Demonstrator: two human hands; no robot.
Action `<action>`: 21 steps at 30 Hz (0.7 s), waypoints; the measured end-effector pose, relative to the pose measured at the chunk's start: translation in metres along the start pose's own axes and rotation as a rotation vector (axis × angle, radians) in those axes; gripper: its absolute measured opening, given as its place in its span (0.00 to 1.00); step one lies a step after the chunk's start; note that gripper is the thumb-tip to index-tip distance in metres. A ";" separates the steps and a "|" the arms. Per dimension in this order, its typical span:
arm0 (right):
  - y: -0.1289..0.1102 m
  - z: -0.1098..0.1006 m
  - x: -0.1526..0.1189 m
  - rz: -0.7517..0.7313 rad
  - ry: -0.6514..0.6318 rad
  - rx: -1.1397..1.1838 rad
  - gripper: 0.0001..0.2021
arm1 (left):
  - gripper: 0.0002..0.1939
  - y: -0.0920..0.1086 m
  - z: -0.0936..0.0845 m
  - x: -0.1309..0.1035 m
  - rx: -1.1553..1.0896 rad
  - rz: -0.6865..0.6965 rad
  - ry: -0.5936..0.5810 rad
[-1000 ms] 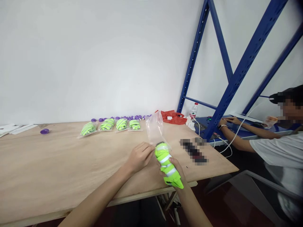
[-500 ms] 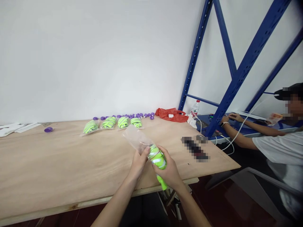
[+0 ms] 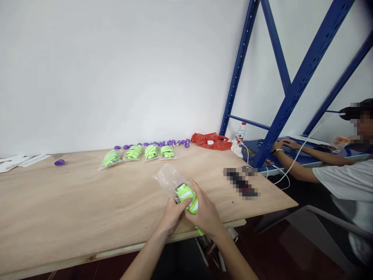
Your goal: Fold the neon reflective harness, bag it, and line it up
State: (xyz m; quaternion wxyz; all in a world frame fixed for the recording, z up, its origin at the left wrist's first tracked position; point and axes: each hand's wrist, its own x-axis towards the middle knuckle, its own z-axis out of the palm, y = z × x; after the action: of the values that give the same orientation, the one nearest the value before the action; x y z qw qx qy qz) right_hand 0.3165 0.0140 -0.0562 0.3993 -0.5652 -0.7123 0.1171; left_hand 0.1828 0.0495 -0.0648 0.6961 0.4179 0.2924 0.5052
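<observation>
My left hand [image 3: 172, 214] is closed on the open end of a clear plastic bag [image 3: 169, 178], its thumb lying across the bundle. In my right hand [image 3: 205, 212] is a bundled neon-green reflective strap [image 3: 184, 191] with pale silvery stripes. The bundle's front part sits inside the bag, and a dark piece shows at its tip. Behind it, the rest is partly hidden by my right fingers, with a green end hanging below the palm. Both hands are above the table's front edge.
Several bagged neon-green straps [image 3: 134, 152] lie in a row at the back, before purple rolls [image 3: 163, 143]. One purple ring [image 3: 59, 162] lies left, a red plastic bag [image 3: 210, 140] back right. Beyond the blue rack [image 3: 287, 103], another person's hands [image 3: 281, 146] work.
The strap bundle has gone farther into the clear bag. My left thumb has moved onto the bundle, and my right hand covers more of it.
</observation>
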 end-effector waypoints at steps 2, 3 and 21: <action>0.001 -0.001 0.001 -0.055 -0.040 -0.064 0.45 | 0.23 0.004 -0.002 -0.002 -0.027 -0.056 -0.026; 0.001 -0.002 0.001 -0.083 -0.057 -0.086 0.45 | 0.25 0.006 -0.003 -0.002 -0.057 -0.086 -0.037; -0.018 -0.021 0.016 -0.287 -0.274 -0.186 0.41 | 0.24 -0.014 0.008 -0.022 -0.348 -0.153 0.220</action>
State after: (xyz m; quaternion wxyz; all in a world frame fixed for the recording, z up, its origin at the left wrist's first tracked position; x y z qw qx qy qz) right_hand 0.3175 0.0159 -0.0243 0.2573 -0.4714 -0.8408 0.0686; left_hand 0.1884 0.0241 -0.0733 0.7580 0.2104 0.3059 0.5363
